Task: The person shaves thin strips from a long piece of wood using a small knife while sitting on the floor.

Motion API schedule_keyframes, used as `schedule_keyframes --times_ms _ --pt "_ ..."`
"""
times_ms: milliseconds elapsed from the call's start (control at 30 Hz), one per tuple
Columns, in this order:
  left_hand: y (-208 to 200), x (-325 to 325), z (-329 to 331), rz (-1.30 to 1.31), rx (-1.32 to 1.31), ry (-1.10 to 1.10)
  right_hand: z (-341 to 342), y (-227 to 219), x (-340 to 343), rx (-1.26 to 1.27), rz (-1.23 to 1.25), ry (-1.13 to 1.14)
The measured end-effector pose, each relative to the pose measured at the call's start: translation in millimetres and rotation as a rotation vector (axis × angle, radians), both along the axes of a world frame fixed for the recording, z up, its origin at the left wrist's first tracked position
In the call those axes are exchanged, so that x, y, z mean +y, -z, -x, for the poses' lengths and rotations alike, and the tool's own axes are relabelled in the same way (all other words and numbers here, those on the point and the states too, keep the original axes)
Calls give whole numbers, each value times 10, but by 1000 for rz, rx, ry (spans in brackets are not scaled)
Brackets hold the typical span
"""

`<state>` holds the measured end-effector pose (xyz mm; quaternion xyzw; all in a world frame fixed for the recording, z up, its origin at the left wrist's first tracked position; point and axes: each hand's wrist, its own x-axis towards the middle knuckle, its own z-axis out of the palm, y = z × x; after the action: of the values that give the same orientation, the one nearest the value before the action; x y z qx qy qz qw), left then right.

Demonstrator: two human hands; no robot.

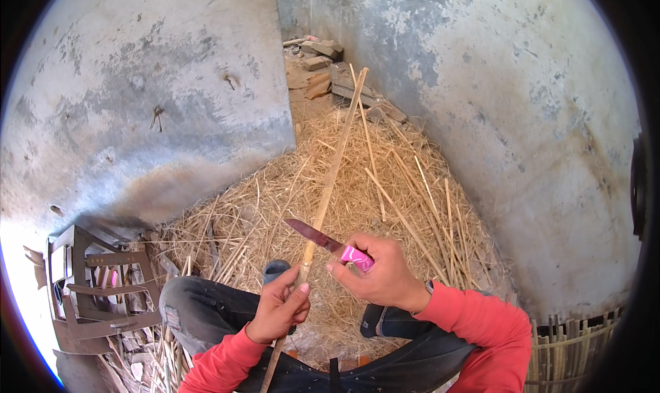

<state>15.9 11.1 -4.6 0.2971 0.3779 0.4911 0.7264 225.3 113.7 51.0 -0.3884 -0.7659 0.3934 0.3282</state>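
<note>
My left hand point(278, 309) grips a long thin bamboo stick point(332, 170) near its lower part; the stick runs up and away over the straw to the far wall. A knife with a pink handle point(357, 256) and a dark blade point(313, 233) sits in my right hand point(380, 273). The blade points left and its edge meets the stick just above my left hand. Both sleeves are red. My legs in dark trousers point(206, 309) lie below the hands.
A deep pile of straw and bamboo strips point(385, 187) covers the floor between two grey concrete walls. Bricks and rubble point(320, 66) lie in the far corner. A dark metal frame point(96, 290) stands at the left; a woven bamboo panel point(570, 348) at the lower right.
</note>
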Motion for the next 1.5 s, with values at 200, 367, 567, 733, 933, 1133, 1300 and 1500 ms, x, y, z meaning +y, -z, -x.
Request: schedule_keyframes --times_ms 200,367,567,733,933,1133,1300,1500 --pt "61 -33 -141 -78 215 -63 105 41 -80 85 135 1" --pt "74 -46 -166 -107 335 -99 139 121 -55 26 235 18" --pt "97 -65 -162 -134 392 -133 153 215 -63 60 -56 -41" --pt "220 -146 -159 -211 480 -112 139 280 -239 -78 -143 -113" --pt "175 30 114 -92 244 -138 193 132 -311 42 -152 -204" --pt "-122 -41 171 120 -198 234 -58 -123 132 -235 -264 -88" --pt "-93 -70 242 173 -353 293 -137 -264 115 -298 -526 -14" --pt "-142 -69 267 218 -433 309 -134 -298 -113 -530 -291 -152"
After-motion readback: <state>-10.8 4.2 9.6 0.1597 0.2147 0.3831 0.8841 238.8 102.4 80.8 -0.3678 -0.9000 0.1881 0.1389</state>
